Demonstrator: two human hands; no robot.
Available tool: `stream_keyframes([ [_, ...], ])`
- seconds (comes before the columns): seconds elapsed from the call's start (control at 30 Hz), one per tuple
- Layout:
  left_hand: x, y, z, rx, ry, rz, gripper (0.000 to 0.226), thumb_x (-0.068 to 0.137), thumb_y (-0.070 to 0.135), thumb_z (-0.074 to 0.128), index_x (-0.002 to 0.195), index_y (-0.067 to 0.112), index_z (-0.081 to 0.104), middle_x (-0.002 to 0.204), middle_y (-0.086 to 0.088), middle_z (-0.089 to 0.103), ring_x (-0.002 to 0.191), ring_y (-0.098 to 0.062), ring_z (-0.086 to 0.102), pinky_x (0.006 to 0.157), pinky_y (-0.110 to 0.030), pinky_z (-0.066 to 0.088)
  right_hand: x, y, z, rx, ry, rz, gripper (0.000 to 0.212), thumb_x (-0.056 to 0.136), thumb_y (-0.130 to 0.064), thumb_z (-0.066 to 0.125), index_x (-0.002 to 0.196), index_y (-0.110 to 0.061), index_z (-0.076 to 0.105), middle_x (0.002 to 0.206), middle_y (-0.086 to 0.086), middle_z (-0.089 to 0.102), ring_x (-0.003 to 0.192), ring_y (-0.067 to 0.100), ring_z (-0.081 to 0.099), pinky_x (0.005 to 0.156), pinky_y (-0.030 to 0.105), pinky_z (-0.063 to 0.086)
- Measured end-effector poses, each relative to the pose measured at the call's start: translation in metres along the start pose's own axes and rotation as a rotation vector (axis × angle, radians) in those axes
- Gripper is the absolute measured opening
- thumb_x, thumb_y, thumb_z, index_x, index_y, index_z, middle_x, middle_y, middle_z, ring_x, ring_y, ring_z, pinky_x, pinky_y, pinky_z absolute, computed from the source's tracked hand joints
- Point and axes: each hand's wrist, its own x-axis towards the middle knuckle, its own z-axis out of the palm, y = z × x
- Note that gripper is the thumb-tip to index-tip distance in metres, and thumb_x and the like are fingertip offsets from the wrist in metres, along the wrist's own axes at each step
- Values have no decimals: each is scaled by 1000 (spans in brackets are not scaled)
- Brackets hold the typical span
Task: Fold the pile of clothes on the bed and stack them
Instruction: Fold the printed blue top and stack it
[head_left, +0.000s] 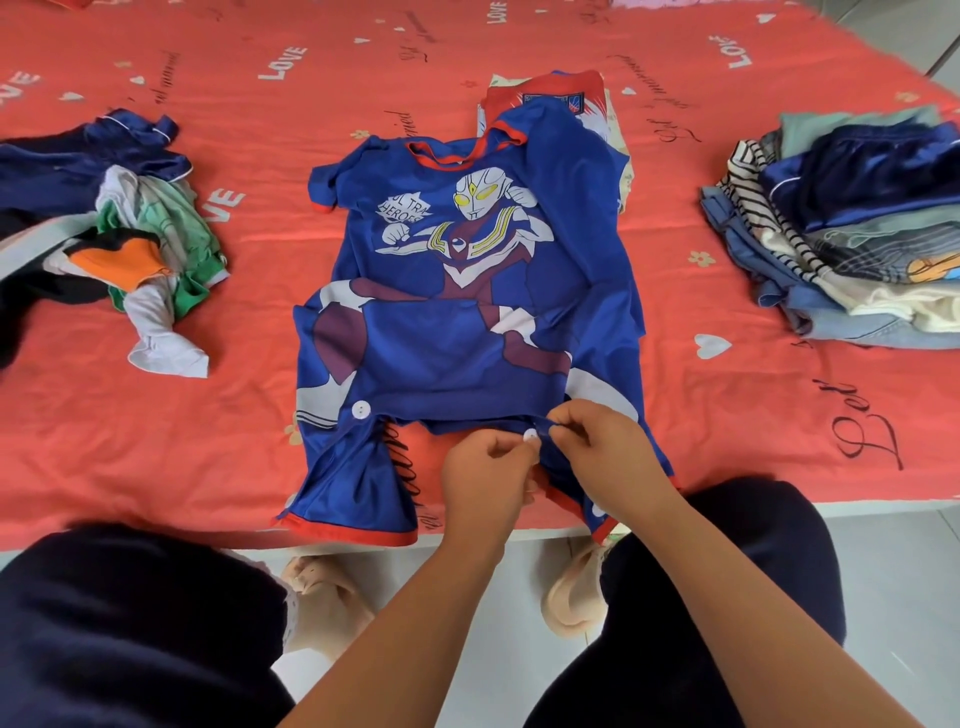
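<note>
The head view looks down on a bed covered by a red sheet printed with hearts and the word LOVE. In the middle of it a blue superhero-print outfit with red trim lies spread flat and face up. Its neck opening is at the far end, and its leg openings reach the near edge of the bed.

Both hands meet at the outfit's waist, right of centre. The left hand has its fingers curled in, pinching the cloth at a white button. The right hand is touching it, finger and thumb pinching the blue cloth just right of that button. A second white button sits further left on the waist.

At the left of the bed lies a loose heap of unfolded clothes in navy, green, grey and orange. At the right is a stack of folded clothes, with a shiny navy piece on top. A folded red-and-white garment shows just beyond the outfit's collar, partly under it.

Two pale slippers are on the tiled floor below the near edge.
</note>
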Motion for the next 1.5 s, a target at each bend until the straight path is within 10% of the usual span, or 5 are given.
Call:
stream_keyframes([
  [0.47, 2, 8, -9, 251, -61, 140, 29, 88, 12, 57, 69, -9, 62, 55, -16, 54, 50, -20, 47, 55, -34, 43, -2, 2, -4, 536, -213, 262, 22, 94, -8, 49, 78, -16, 63, 73, 2, 66, 64, 10, 64, 67, 19, 53],
  [0.93, 3, 9, -8, -16, -43, -61, 18, 87, 7, 57, 74, -3, 65, 66, -13, 59, 61, -18, 52, 60, -28, 46, -6, -2, 7, -39, 72, -60, 30, 80, -16, 70, 62, -30, 50, 63, -8, 61, 63, 11, 58, 62, 11, 40],
  [1.2, 8, -3, -11, 313, -84, 141, 21, 86, 18, 62, 68, 9, 57, 64, -3, 57, 64, -18, 50, 63, -30, 42, -6, -3, 0, 790, -167, 488, 13, 84, -11, 66, 72, -13, 62, 67, 0, 65, 58, 8, 61, 57, 15, 47],
  [1.37, 10, 14, -59, 391, 188, 483, 12, 88, 16, 58, 82, 17, 68, 75, 17, 61, 71, -1, 52, 70, -7, 36, 6, 20, -29, 212, 237, 286, 9, 86, -7, 57, 91, -10, 64, 82, 1, 65, 73, 14, 62, 64, 20, 41],
  [1.5, 38, 21, -112, 490, 570, 480, 21, 86, 3, 53, 103, -2, 64, 95, -13, 63, 95, -28, 54, 83, -29, 35, 11, 44, -28, -285, 166, 267, 41, 83, -14, 63, 121, -3, 53, 113, 19, 58, 106, 35, 51, 86, 36, 36],
])
